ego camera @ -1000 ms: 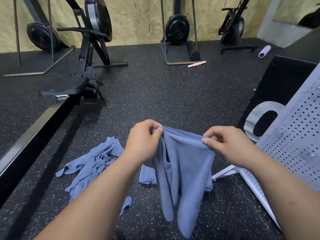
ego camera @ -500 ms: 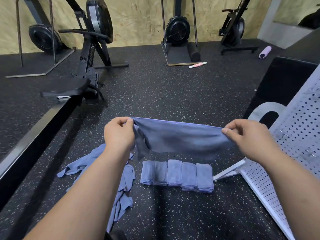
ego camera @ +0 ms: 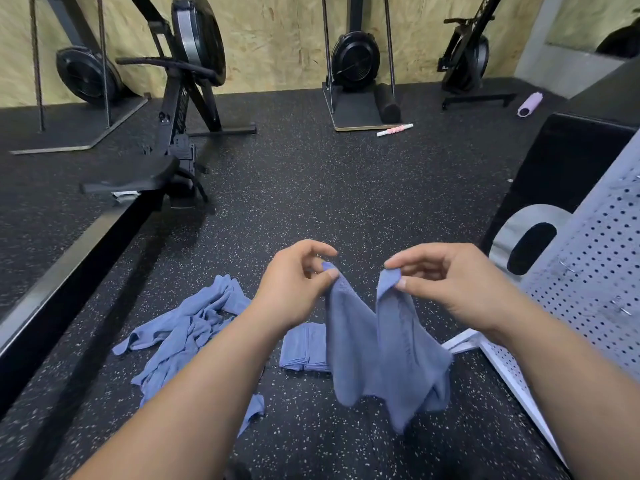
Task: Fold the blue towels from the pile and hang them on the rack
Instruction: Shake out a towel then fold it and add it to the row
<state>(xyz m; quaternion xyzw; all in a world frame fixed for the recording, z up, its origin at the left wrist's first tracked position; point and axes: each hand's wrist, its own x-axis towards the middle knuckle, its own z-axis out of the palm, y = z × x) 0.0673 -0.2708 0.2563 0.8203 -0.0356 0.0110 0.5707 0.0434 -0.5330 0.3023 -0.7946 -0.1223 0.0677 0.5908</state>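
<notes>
Towel (ego camera: 367, 344), blue, hangs above the floor (ego camera: 311, 202), held by 2 top corners. Left hand (ego camera: 294, 289) pinches 1 corner between thumb and curled fingers (ego camera: 318, 247); right hand (ego camera: 450, 285) pinches the other, close by. Unfolded pile (ego camera: 187, 327) lies left; folded towels (ego camera: 304, 348) partly hidden behind; white perforated rack (ego camera: 588, 271) right.

- The held towel (ego camera: 381, 351) hides most of the folded towels (ego camera: 304, 351) (only their left end shows), so their count cannot be told.
- The left forearm (ego camera: 194, 393) covers part of the loose pile (ego camera: 187, 327).
- The picture's right edge cuts off the white perforated rack (ego camera: 588, 271).
</notes>
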